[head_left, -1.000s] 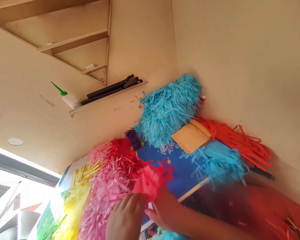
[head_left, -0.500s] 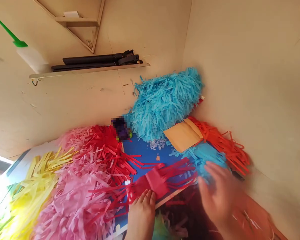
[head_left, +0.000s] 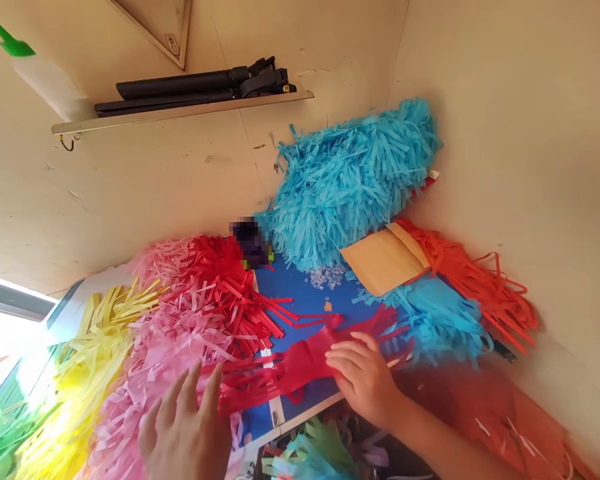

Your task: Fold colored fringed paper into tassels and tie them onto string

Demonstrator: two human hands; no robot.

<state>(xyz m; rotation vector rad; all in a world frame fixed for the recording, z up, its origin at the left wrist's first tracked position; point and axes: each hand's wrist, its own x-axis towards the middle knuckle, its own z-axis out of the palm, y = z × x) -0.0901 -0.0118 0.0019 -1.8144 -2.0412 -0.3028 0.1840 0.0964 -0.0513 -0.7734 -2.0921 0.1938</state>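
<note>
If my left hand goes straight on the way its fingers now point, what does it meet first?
The left hand would most likely meet the pink paper fringe first. Its fingertips are right over that fringe, but depth is unclear, so they may already touch it.

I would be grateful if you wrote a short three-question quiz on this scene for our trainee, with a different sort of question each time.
1. True or false: the right hand rests on the red paper fringe strip.
2. Which colour of paper fringe lies nearest the left hand?
3. Fill in the blank: the squeeze bottle has a ____ nozzle.

Key: 1 true; 2 the pink paper fringe; 3 green.
</note>
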